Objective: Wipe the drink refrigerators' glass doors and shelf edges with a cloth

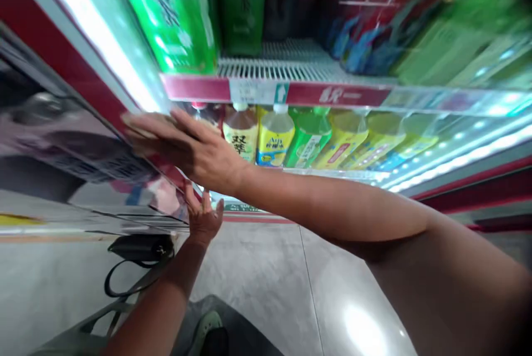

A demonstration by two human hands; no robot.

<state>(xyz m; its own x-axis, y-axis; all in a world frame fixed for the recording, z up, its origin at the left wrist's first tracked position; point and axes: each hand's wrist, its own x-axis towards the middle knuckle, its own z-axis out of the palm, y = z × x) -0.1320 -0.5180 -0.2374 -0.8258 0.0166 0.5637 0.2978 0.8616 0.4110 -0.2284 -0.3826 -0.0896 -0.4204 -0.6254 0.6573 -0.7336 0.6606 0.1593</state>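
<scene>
My right hand (183,143) reaches across to the left and lies flat, fingers stretched out, on the glass door (83,151) of a drinks cooler. Lower down, my left hand (203,215) presses the same door's edge with its fingers spread upward. Neither hand holds anything. Just behind my right hand, a row of bottles stands on the lower shelf: a brown tea bottle (241,133), a yellow drink bottle (274,135) and a green bottle (310,137).
An upper wire shelf (270,65) with a red price strip (341,94) carries tall green cartons (174,13) and blurred packs. A lit strip runs down the cooler frame. A black bag with straps (139,253) lies on the grey tiled floor (270,284), near my shoe (208,328).
</scene>
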